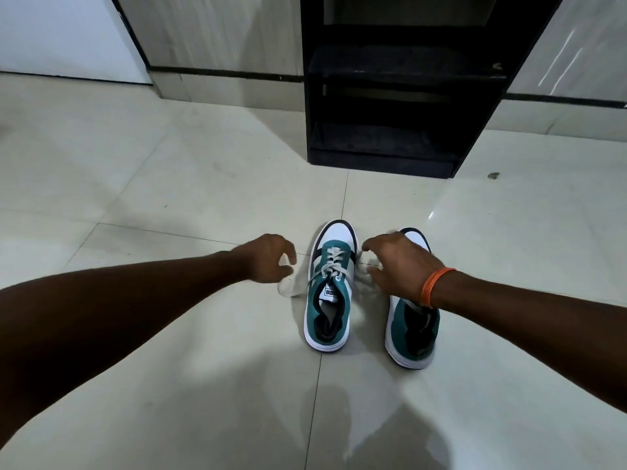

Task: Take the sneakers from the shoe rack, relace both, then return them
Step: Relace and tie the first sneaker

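Lower centre: left hand (pixel 268 262) just left of the left sneaker (pixel 329 300), right hand (pixel 397 266) over the right sneaker (pixel 412 334). Both hands are half-curled; whether they grip the blurred laces (pixel 287 289) is unclear.

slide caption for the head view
Left hand and right hand at laces of a teal sneaker, its pair alongside, shoe rack ahead

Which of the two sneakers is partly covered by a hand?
The right sneaker: the right hand covers its middle. The left sneaker lies fully in view, laces showing.

Head-worn wide-angle view, facing forward and down, close above sneakers (pixel 328 290)
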